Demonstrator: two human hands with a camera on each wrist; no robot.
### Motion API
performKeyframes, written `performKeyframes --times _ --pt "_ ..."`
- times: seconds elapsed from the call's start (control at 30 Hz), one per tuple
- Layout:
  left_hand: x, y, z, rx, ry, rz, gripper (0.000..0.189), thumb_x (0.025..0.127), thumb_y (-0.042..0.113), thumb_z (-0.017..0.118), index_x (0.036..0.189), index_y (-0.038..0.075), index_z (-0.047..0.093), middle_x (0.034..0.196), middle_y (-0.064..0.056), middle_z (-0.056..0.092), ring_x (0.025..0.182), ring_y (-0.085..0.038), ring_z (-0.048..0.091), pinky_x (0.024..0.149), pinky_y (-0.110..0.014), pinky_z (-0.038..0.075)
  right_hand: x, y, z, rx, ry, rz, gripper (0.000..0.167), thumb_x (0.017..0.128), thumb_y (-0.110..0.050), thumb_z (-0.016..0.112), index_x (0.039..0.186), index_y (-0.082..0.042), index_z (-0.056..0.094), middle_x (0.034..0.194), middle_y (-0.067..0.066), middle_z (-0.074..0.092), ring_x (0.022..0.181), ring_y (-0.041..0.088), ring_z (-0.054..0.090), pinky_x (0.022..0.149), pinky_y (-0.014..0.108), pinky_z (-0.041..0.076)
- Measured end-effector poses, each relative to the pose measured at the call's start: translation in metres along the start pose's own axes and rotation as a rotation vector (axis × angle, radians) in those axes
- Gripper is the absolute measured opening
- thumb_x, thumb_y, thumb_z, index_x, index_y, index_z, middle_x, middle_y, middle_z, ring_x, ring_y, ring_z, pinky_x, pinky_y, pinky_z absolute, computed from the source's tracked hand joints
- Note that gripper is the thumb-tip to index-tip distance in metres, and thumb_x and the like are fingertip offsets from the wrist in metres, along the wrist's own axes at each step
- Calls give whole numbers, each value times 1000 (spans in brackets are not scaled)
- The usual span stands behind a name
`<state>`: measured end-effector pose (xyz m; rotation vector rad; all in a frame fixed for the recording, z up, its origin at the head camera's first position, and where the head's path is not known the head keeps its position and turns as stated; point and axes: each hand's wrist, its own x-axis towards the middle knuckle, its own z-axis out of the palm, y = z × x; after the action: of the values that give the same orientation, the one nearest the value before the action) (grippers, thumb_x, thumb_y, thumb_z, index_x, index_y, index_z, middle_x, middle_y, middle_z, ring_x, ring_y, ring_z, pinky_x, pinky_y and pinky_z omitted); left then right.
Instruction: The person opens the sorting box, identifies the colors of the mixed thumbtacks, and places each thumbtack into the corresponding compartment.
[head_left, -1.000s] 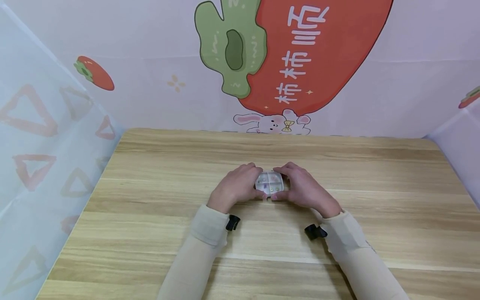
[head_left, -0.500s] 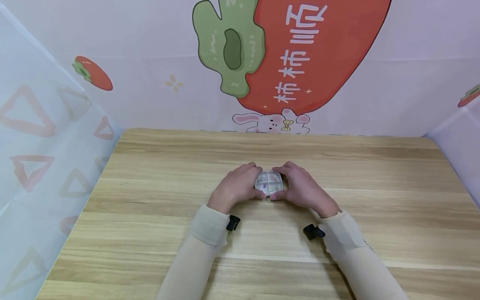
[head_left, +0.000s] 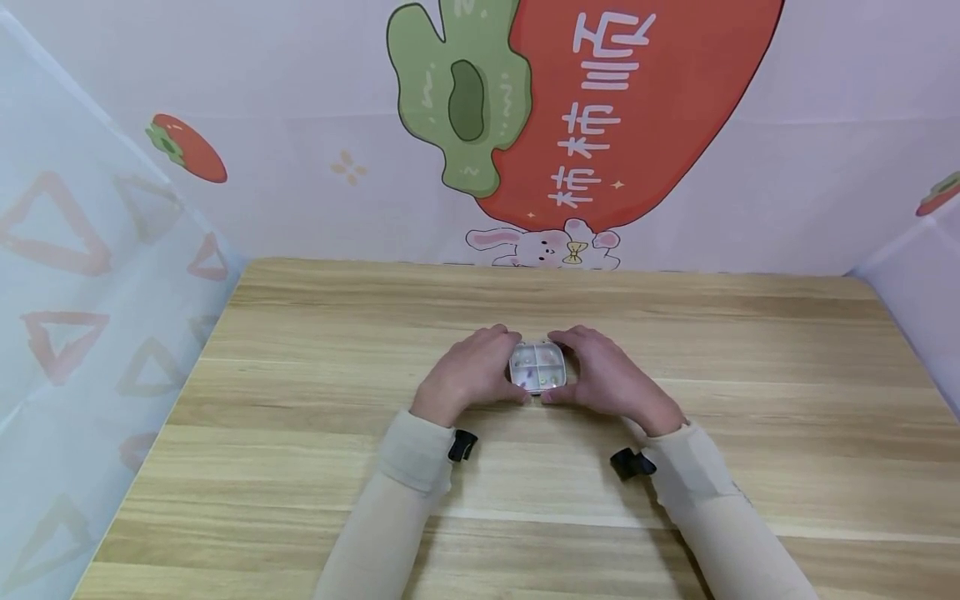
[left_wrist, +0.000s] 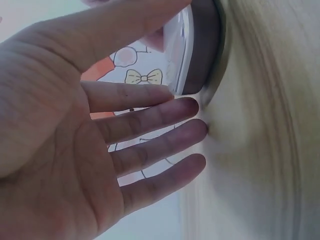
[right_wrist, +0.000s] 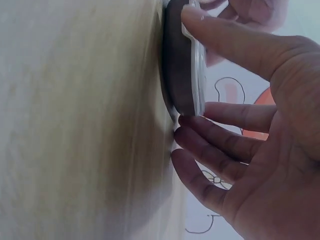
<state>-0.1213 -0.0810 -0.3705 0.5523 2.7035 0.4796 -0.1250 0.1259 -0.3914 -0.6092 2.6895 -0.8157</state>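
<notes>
A small pill box (head_left: pixel 537 367) with a clear lid and a white divider cross lies on the table. Tiny coloured bits, too small to identify, show in its compartments. My left hand (head_left: pixel 472 371) holds its left side, thumb at the near edge and index finger at the far one. From the right, my right hand (head_left: pixel 611 375) grips it the same way. In the left wrist view, the box's side wall (left_wrist: pixel 205 45) looks dark below a pale rim, and the other fingers (left_wrist: pixel 160 150) extend below it. The right wrist view shows the right thumb (right_wrist: pixel 215 25) against the rim.
The wooden table (head_left: pixel 300 467) ends at a printed cloth backdrop (head_left: pixel 300 167) behind and at both sides. A black wrist mount (head_left: pixel 463 446) sits at the left cuff and another black mount (head_left: pixel 632 463) at the right cuff.
My left hand has shifted very slightly left, so a little more of the pill box's left edge and near corner shows. The box itself stays in place.
</notes>
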Motion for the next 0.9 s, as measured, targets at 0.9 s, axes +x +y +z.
performKeyframes --times 0.9 --pt "5 1 5 30 112 -100 38 82 35 86 99 5 68 86 -3 60 76 -19 56 66 -34 48 4 8 1 5 106 72 46 78 -26 90 115 -2 74 90 4 66 81 22 54 74 37 42"
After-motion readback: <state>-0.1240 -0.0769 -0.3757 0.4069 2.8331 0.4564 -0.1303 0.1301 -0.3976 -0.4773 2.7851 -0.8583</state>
